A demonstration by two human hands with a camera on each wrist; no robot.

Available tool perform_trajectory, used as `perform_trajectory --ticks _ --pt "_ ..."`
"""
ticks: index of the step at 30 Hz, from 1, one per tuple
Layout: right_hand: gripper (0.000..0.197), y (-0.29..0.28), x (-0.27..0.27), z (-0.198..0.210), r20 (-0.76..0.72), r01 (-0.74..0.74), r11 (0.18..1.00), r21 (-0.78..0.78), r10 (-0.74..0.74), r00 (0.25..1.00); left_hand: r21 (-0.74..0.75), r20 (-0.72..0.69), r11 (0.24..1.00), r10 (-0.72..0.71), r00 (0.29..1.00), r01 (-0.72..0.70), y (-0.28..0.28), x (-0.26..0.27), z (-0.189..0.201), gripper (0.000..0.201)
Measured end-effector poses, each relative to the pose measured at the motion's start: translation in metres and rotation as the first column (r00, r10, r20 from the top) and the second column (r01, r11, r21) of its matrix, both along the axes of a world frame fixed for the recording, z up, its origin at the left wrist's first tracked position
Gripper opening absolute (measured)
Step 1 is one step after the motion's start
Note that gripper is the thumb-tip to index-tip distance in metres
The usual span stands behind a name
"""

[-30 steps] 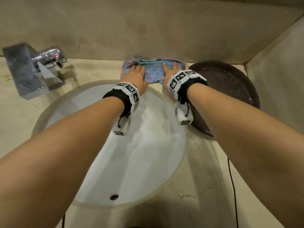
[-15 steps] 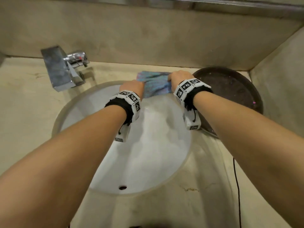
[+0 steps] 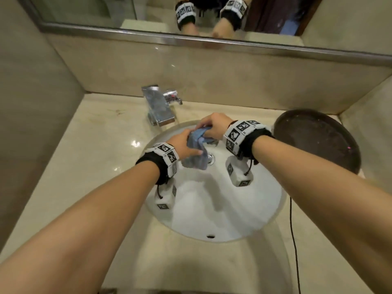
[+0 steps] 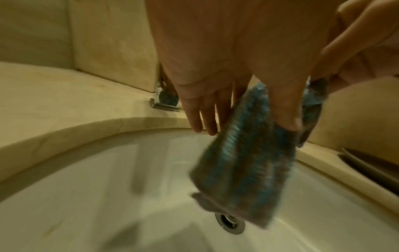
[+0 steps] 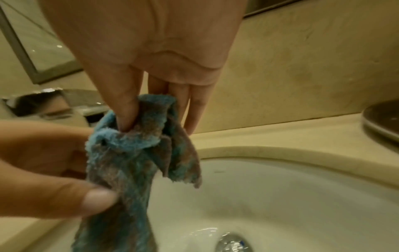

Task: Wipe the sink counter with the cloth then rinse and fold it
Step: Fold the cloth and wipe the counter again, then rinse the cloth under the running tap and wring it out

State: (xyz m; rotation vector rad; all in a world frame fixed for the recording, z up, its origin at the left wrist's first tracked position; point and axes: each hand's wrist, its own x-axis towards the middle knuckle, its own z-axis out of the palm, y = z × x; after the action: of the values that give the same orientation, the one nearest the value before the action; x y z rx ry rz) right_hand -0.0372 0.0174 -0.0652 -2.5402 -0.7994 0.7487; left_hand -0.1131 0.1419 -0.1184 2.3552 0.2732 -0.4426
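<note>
A fuzzy blue-and-brown cloth [image 3: 196, 149] hangs bunched over the white sink basin [image 3: 222, 209], just in front of the chrome faucet [image 3: 158, 107]. My left hand [image 3: 184, 145] pinches its lower left part between thumb and fingers; the left wrist view shows the thumb lying across the cloth [image 4: 244, 162]. My right hand [image 3: 214, 128] pinches the top corner, and in the right wrist view the thumb presses into the cloth [image 5: 134, 162]. The cloth's lower end dangles above the drain [image 3: 211, 159].
The beige marble counter [image 3: 91, 166] surrounds the basin. A dark round tray [image 3: 318, 141] sits at the right rear corner. A black cable [image 3: 293, 240] runs down the counter's right side. Walls close in on both sides, and a mirror [image 3: 84, 9] hangs above the backsplash.
The cloth lay flat on the counter behind the basin under both hands. They gathered it and lifted it, and it hangs over the basin near the faucet.
</note>
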Motion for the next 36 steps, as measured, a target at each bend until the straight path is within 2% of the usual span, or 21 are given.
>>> perform_trajectory --ticks 3,4,6,8,12,14,16,20,23,25,27,32,36 --pt "0.04 0.026 -0.012 0.003 0.016 -0.003 0.999 0.036 0.003 1.0 -0.028 0.063 0.991 0.134 0.989 -0.133 0.02 -0.021 0.009 0.01" --pt "0.044 0.034 -0.014 0.005 0.046 -0.011 0.999 0.031 0.009 0.999 -0.018 0.058 0.984 0.18 0.982 -0.179 0.028 -0.027 0.009 0.007" --pt "0.046 0.05 -0.014 0.009 0.128 -0.045 0.999 -0.005 0.045 0.991 0.025 0.013 0.97 0.241 0.97 -0.241 0.042 -0.035 0.009 0.02" --pt "0.047 0.063 -0.011 0.011 0.16 -0.063 0.997 -0.037 0.068 0.985 0.005 -0.008 0.958 0.287 0.958 -0.287 0.053 -0.038 0.008 0.029" --pt "0.045 0.077 -0.001 0.008 0.182 -0.02 0.995 -0.093 0.037 0.983 -0.027 0.008 0.946 0.323 0.946 -0.323 0.062 -0.042 0.007 0.026" --pt "0.042 0.08 0.003 0.004 0.222 0.0 0.997 -0.079 0.018 0.975 -0.035 0.016 0.941 0.338 0.941 -0.337 0.064 -0.041 0.006 0.023" --pt "0.04 0.079 0.007 0.0 0.2 0.023 0.997 -0.077 -0.007 0.98 -0.025 0.005 0.943 0.333 0.943 -0.333 0.062 -0.039 0.008 0.023" --pt "0.04 0.06 0.024 0.003 0.262 0.086 0.979 -0.185 -0.035 0.964 0.005 -0.017 0.952 0.305 0.952 -0.305 0.059 -0.032 0.008 0.029" --pt "0.036 0.051 0.026 0.009 0.307 -0.072 0.965 -0.252 0.15 0.94 0.023 -0.025 0.954 0.301 0.953 -0.3 0.057 -0.027 0.007 0.033" --pt "0.041 0.054 0.024 0.011 0.312 -0.157 0.958 -0.24 0.229 0.922 0.031 -0.021 0.951 0.308 0.951 -0.307 0.056 -0.024 0.007 0.034" --pt "0.044 0.062 0.026 0.012 0.299 -0.154 0.966 -0.209 0.213 0.93 0.036 -0.016 0.948 0.317 0.948 -0.316 0.056 -0.023 0.008 0.034" --pt "0.038 0.065 0.037 0.019 0.358 -0.131 0.963 -0.235 0.211 0.91 0.024 0.004 0.943 0.332 0.943 -0.332 0.058 -0.02 0.011 0.032" --pt "0.04 0.064 0.036 0.02 0.372 -0.203 0.867 -0.455 0.393 0.841 0.017 0.004 0.94 0.34 0.94 -0.34 0.058 -0.018 0.009 0.034"
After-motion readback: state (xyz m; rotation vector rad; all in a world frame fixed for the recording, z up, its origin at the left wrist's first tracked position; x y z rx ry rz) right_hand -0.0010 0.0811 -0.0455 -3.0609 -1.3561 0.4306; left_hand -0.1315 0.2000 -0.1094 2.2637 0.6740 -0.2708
